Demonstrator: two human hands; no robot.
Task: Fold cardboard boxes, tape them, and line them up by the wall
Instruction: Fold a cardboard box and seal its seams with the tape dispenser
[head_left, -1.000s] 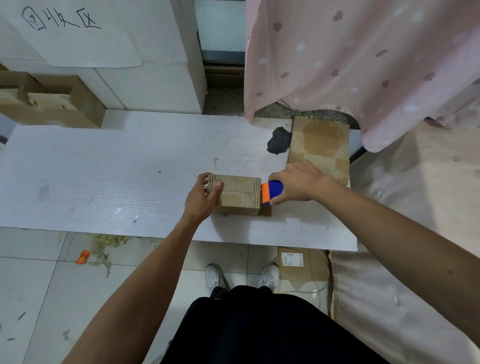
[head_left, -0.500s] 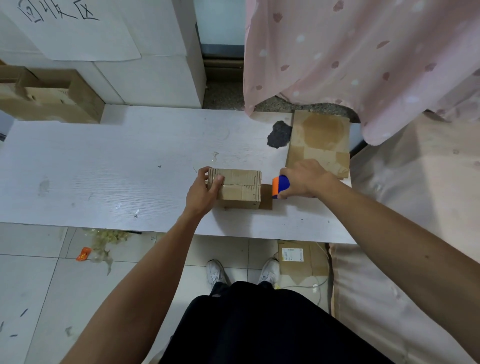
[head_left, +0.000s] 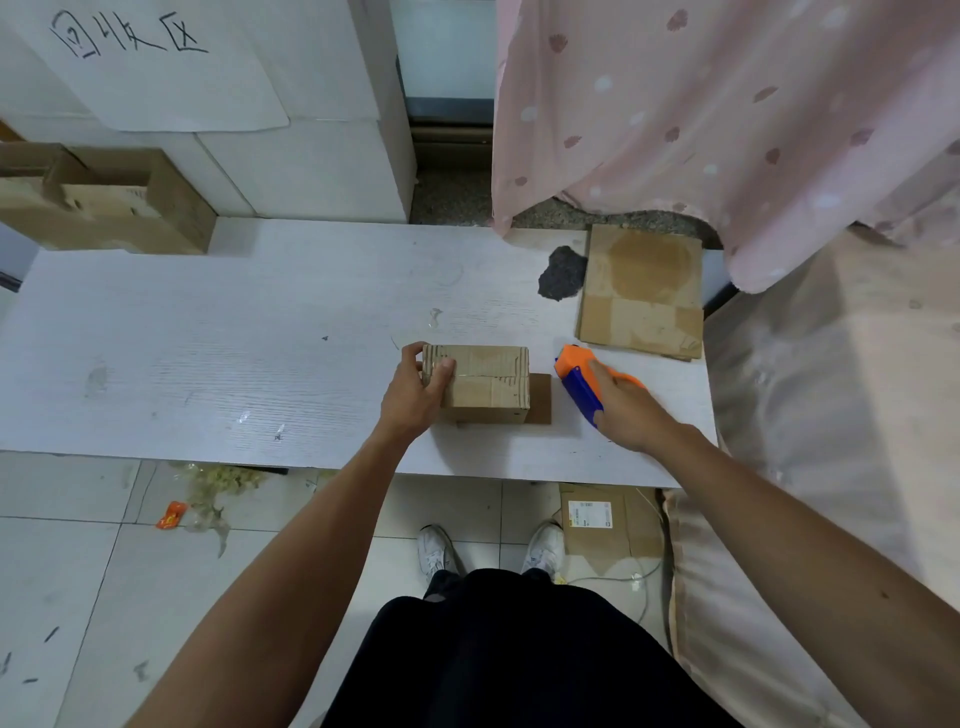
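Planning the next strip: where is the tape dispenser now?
Head view: the orange-and-blue tape dispenser is held in the right hand over the table's right end, just right of the cardboard box, near the flat cardboard sheet.

Small brown cardboard box — flaps closed, upright on the table — tape dispenser beside.
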